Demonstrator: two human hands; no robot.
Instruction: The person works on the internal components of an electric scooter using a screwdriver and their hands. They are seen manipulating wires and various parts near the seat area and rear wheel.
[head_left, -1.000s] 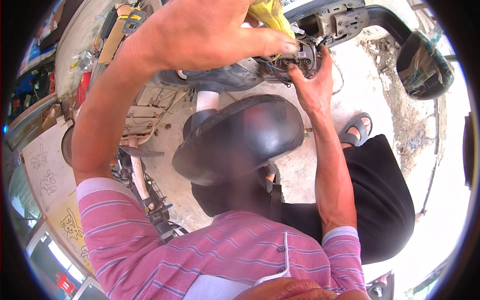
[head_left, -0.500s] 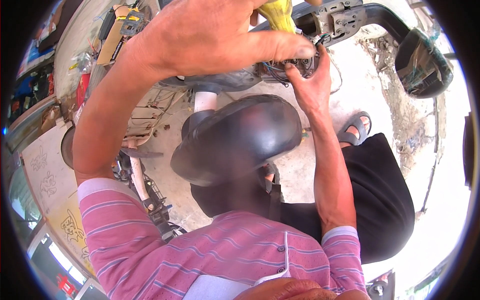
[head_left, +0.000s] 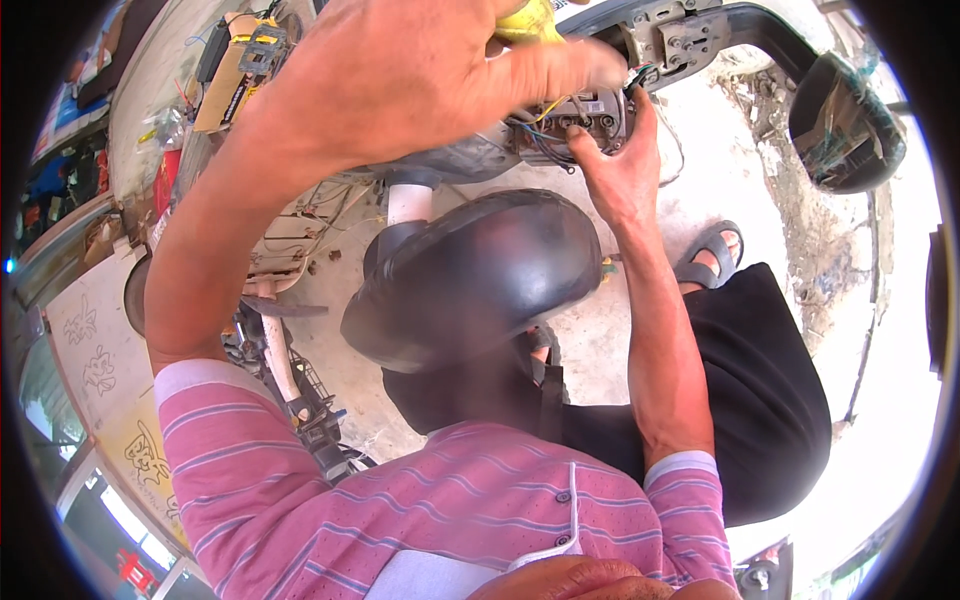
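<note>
Ideally, brace the silver-grey rectangular metal box [head_left: 603, 112] at one o'clock, right hand [head_left: 620, 168] clamped on it (left hand's [head_left: 415, 75] hold: I cannot tell).

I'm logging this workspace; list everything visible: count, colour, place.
seat: 1, black, centre
terminal unit: 1, grey, upper centre
wires: several, mixed, around unit
yellow item: 1, yellow, top
bracket: 1, grey, upper right
rounded part: 1, black, far right
cardboard: 1, brown, upper left
panel: 1, white and yellow, left
clutter: uncountable, mixed, left side
floor: 1, pale, beneath
shirt: 1, pink, bottom
trousers: 1, black, lower right
sandals: 2, grey, right and centre
left grip: 1, bare, top
right grip: 1, bare, upper centre
</note>
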